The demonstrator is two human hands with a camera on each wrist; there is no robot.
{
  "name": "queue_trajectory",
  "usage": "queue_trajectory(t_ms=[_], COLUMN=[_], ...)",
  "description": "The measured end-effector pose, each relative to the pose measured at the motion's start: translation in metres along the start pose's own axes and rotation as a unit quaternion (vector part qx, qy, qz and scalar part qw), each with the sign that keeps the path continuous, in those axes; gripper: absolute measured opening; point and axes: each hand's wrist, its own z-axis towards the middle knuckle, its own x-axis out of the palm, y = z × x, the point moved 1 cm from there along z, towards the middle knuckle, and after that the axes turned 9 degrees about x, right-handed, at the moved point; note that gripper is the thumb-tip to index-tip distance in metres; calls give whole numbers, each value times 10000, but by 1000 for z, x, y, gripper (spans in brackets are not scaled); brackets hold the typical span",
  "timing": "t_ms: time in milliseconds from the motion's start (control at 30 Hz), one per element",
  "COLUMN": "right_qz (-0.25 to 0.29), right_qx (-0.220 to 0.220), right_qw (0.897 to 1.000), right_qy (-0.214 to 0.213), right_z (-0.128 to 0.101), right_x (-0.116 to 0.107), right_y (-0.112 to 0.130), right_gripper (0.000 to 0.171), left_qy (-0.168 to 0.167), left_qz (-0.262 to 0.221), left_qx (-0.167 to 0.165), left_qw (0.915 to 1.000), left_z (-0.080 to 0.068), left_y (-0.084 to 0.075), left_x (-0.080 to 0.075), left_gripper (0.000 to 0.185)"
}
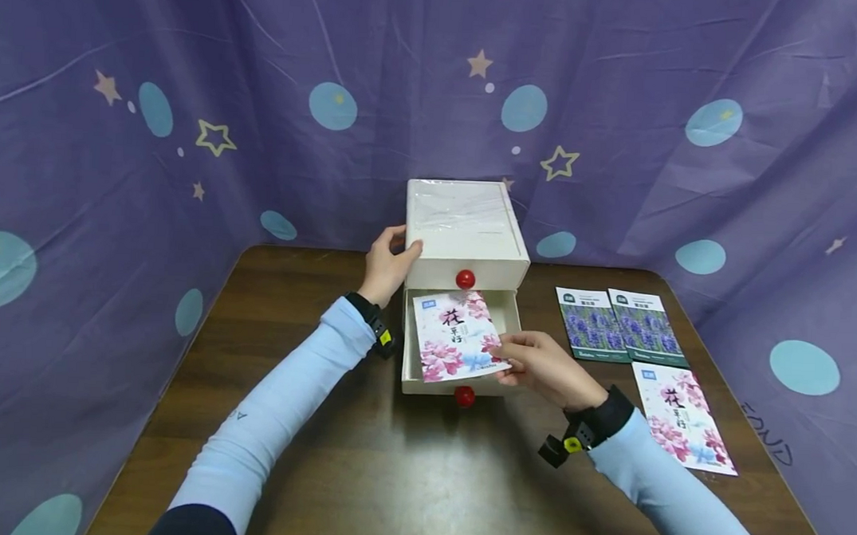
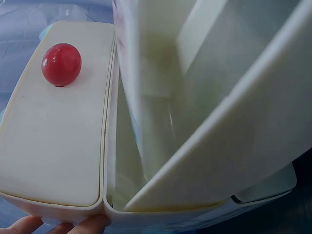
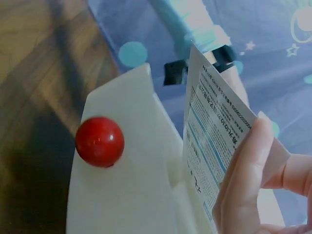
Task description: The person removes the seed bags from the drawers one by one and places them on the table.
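Observation:
A white two-drawer box [image 1: 466,221] stands at the back of the table, its lower drawer [image 1: 434,386] pulled out. My right hand [image 1: 542,367] pinches the right edge of a pink-flowered paper packet [image 1: 454,340], which lies tilted over the open drawer. In the right wrist view the printed back of that packet [image 3: 209,122] faces the camera, with fingers and thumb around its edge. My left hand [image 1: 387,262] holds the box's left side, thumb near the top front corner. In the left wrist view its fingertips [image 2: 92,224] touch the box wall beside the upper drawer [image 2: 53,136].
To the right on the brown table [image 1: 305,454] lie two packets with purple flowers, a left one [image 1: 591,326] and a right one [image 1: 648,329]. Another pink-flowered packet [image 1: 684,418] lies below them. Red knobs, upper [image 1: 465,279] and lower [image 1: 464,397], stick out from the drawers. A purple curtain [image 1: 422,76] hangs behind.

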Motion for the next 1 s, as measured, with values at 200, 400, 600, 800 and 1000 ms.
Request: queue_trajectory(t_ms=[200,400,600,800,1000], right_qz=[164,278,661,562,-734], right_qx=[4,-354,-899,-609,739], right_qw=[9996,9988,9859,9684,9543], right_qy=[222,-184,-1246,-2351,-2803], right_z=[-37,-86,-124,-136,-124], right_x=[-7,-26,-71,-117,-143], right_y=[-17,-33,-54,-85,-123], right_gripper=[30,21,17,18,45], left_qy=[-15,79,131,54,57], left_qz=[7,43,37,59,70], left_qx=[-37,-48,32,-17,-40], left_qw=[10000,9999,9999,10000,10000], left_z=[-3,-4,-1,3,2], left_y=[0,1,0,1,0], left_x=[2,5,3,0,-1], left_gripper=[45,46,47,47,48])
